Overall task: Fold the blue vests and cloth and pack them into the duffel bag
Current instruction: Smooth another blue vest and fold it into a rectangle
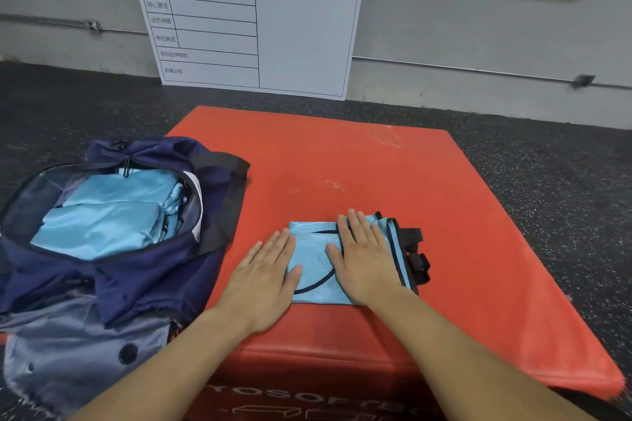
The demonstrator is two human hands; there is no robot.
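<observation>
A folded light-blue vest (316,256) with dark trim and black straps lies on the red mat (376,167). My right hand (364,258) presses flat on the vest's middle with straight fingers. My left hand (263,278) lies flat on the mat at the vest's left edge, its thumb over the fabric. To the left sits the navy duffel bag (113,270), unzipped, with light-blue folded cloth (109,215) inside its opening.
A white schedule board (273,27) with a green header leans against the grey wall behind the mat. Dark speckled rubber floor (547,181) surrounds the mat. The bag's black strap (222,181) lies over the mat's left edge.
</observation>
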